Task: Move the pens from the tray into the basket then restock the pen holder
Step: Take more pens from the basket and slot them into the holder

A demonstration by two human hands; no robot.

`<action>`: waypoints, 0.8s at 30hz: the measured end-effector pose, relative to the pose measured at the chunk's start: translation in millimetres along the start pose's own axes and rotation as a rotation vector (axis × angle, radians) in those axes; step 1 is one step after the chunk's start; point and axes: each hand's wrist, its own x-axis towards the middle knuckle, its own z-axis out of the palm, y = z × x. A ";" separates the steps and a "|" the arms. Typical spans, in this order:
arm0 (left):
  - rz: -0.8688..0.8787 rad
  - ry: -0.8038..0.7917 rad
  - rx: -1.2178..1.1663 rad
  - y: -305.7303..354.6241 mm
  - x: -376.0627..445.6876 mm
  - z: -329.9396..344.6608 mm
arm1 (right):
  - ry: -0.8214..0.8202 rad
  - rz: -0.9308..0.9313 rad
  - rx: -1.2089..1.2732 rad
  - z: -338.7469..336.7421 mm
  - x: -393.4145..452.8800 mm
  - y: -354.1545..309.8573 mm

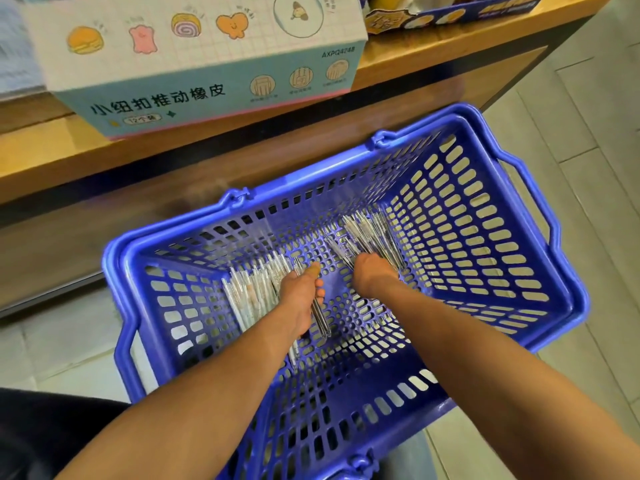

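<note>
A blue plastic basket [485, 237] with slotted walls stands on the floor below me, and both my arms reach down into it. My left hand [299, 292] grips a few clear pens [320, 313] near the basket floor. A loose pile of clear pens [249, 292] lies just left of that hand. My right hand [372, 277] is curled round a bundle of clear pens [372, 233] that fans out toward the far wall. No tray or pen holder is in view.
A wooden shelf [415, 53] runs along the top of the view, carrying a pastel eraser box [194, 64] and a blue display box [450, 12] at the far right. Pale floor tiles [588, 116] lie to the right of the basket.
</note>
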 end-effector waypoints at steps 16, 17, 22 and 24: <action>0.002 0.075 -0.073 0.2 2.4 -1.2 | -0.491 -0.266 0.747 -23.5 -16.2 -2.8; 0.004 0.075 -0.076 0.8 2.3 -1.6 | -0.359 -0.198 0.747 -22.3 -9.4 1.6; 0.006 0.065 -0.079 0.3 4.0 -2.9 | 0.191 0.081 0.149 -4.2 4.0 11.8; -0.004 0.053 -0.082 0.4 4.3 -4.4 | 0.144 0.077 -0.025 2.9 2.3 7.9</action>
